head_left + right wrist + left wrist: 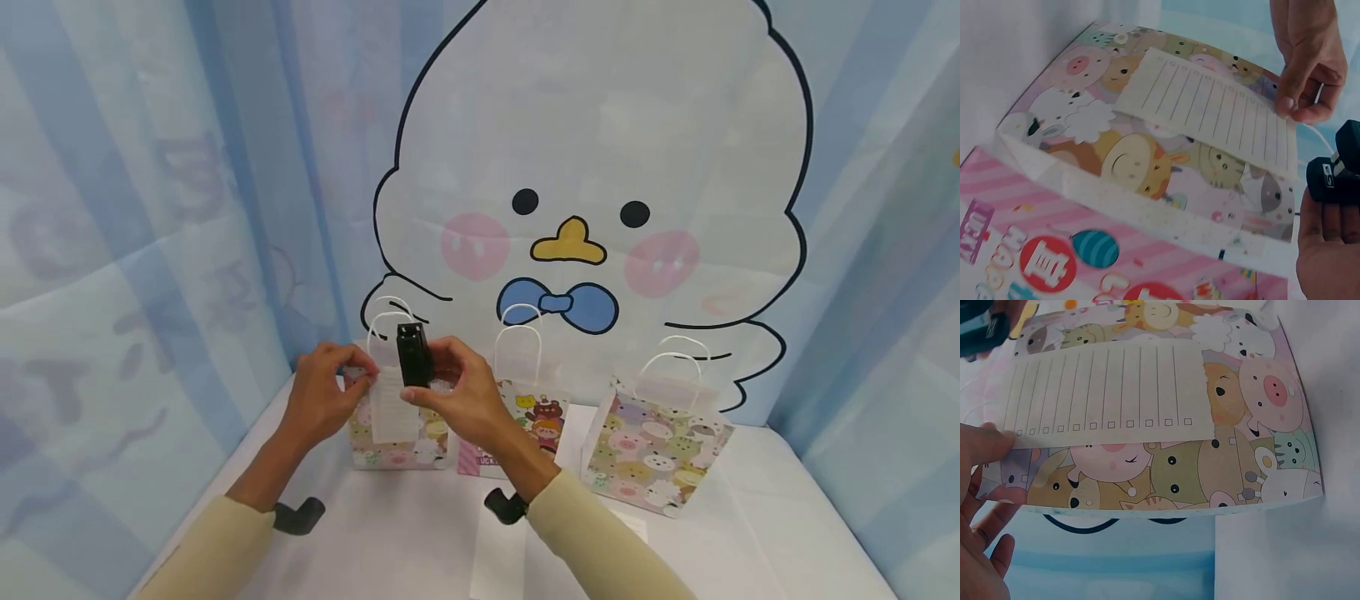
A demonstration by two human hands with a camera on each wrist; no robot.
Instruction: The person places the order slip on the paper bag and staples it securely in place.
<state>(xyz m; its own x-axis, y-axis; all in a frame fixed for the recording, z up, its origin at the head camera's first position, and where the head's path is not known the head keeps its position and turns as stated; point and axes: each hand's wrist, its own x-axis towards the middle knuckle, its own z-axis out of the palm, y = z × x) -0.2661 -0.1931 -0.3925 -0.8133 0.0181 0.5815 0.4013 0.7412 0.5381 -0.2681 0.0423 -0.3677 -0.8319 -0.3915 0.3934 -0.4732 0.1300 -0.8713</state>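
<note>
A lined sheet of paper (395,410) lies against the front of the left gift bag (401,458), which is printed with cartoon animals. My left hand (321,393) pinches the sheet's upper corner together with the bag's top edge, thumb in front. In the left wrist view, the lined sheet (1110,394) shows a row of small checkboxes. My right hand (474,398) grips a small black stapler (414,357), upright in the head view, near the bag's rim and handle. The right wrist view shows the stapler (1332,178) at the right edge, partly cut off, with a gap between its two arms.
A pink-striped gift bag (551,417) stands right beside the left one, partly behind my right arm. Another animal-print bag (652,454) stands farther right. White paper strips (498,554) lie on the white table (390,533). A patterned curtain (585,125) hangs behind.
</note>
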